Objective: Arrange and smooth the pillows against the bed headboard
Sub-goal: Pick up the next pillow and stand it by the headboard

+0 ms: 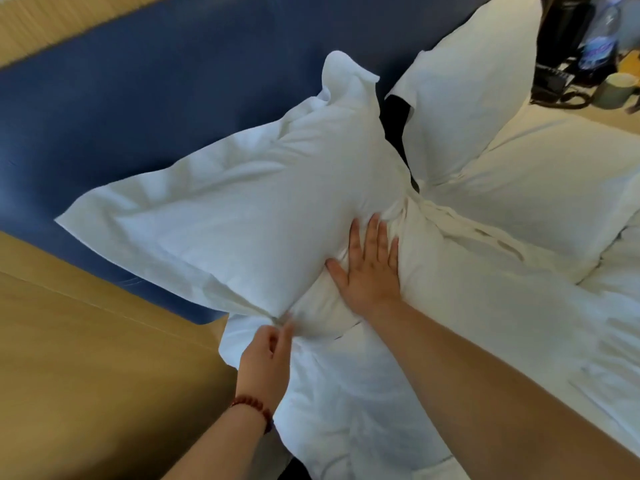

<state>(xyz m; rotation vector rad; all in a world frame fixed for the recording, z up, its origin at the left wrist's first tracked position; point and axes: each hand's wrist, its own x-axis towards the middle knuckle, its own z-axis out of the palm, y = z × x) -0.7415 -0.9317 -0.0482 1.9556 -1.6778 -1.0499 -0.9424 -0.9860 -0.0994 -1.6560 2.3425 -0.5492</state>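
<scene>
A white pillow (pixel 242 202) leans against the blue padded headboard (pixel 138 98), its flanged edges spread out. My right hand (pixel 369 268) lies flat with spread fingers on the fabric at the pillow's lower right edge, where it meets a second pillow (pixel 433 289) lying on the bed. My left hand (pixel 268 358), with a red bead bracelet on the wrist, pinches the lower corner of the leaning pillow. A third pillow (pixel 467 88) stands against the headboard at the right, and a fourth (pixel 554 188) lies below it.
White bedding (pixel 381 410) covers the mattress in the foreground. A tan wooden surface (pixel 86 358) borders the bed at the left. At the top right a bedside table holds a water bottle (pixel 601 36), a pale green cup (pixel 620 90) and a dark telephone (pixel 554 79).
</scene>
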